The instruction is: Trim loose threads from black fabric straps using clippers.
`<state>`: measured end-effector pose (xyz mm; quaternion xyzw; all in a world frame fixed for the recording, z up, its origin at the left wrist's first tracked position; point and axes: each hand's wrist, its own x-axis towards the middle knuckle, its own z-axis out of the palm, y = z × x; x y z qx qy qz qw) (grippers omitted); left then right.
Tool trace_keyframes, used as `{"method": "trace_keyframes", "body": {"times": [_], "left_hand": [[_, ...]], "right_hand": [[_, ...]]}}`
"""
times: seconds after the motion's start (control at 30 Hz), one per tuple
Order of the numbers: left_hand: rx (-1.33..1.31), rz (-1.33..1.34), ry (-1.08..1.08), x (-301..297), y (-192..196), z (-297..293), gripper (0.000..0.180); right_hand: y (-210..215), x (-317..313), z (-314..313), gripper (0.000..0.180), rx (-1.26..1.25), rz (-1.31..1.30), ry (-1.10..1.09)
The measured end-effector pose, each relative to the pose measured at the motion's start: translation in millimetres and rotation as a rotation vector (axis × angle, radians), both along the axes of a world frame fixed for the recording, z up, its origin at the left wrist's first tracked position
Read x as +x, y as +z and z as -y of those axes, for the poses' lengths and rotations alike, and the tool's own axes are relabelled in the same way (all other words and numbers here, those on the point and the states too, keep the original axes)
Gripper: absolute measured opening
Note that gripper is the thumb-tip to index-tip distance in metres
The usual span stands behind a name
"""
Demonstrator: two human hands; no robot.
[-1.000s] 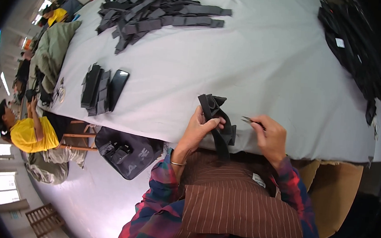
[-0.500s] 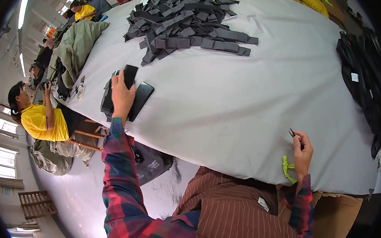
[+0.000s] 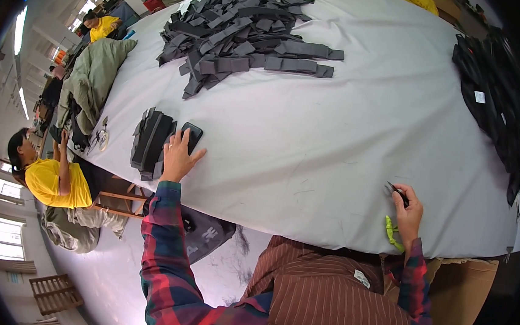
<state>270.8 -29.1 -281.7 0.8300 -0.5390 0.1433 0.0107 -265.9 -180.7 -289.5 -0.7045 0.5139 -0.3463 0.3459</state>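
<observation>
While the left hand point(image 3: 178, 158), grip spread, is overlapping the near end of the phone point(image 3: 195, 134) beside the stacked dark strips point(image 3: 151, 140) on the tabletop point(image 3: 286, 140), the right hand point(image 3: 410, 213) is pinching snips point(image 3: 400, 194) in its grip, points best aimed clear of the strips.

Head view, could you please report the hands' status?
Left hand at phone, fingers spread. Right hand holding small pointed tool. Dark strips stacked beside phone.

No text is readable; the white label point(image 3: 362, 279) on the striped apron point(image 3: 334, 306) is too small.
</observation>
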Motion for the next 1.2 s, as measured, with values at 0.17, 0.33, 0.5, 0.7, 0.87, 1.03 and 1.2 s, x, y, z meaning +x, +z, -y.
{"method": "trace_keyframes", "body": {"times": [0.17, 0.33, 0.5, 0.7, 0.87, 1.03, 1.2], "left_hand": [[-0.068, -0.177, 0.003, 29.0, -0.8, 14.1, 0.070], [0.035, -0.225, 0.038, 71.0, -8.0, 6.2, 0.079], [-0.101, -0.219, -0.053, 35.3, -1.4, 27.6, 0.084], [-0.498, -0.729, -0.204, -61.2, 91.7, 71.5, 0.072], [-0.580, -1.553, -0.227, -203.4, 131.0, 132.8, 0.066], [-0.329, -2.028, -0.242, -313.5, 104.5, 194.4, 0.067], [0.103, -2.098, -0.645, -396.9, 110.8, 215.6, 0.071]], "right_hand": [[1.5, -5.2, 1.5, 0.017, 0.014, 0.003, -0.048], [6.1, -7.7, 7.0, 0.034, -0.303, -0.448, -0.083], [10.2, -8.2, 7.7, 0.043, -0.525, -0.554, -0.159], [37.7, 48.3, 0.2, 0.054, -0.231, 0.053, 0.359], [74.4, 102.5, -17.2, 0.072, -0.089, 0.338, 0.532], [65.1, 78.1, -0.8, 0.068, -0.109, 0.430, 0.289], [66.9, -39.8, 25.5, 0.044, 0.439, 0.939, -0.035]]}}
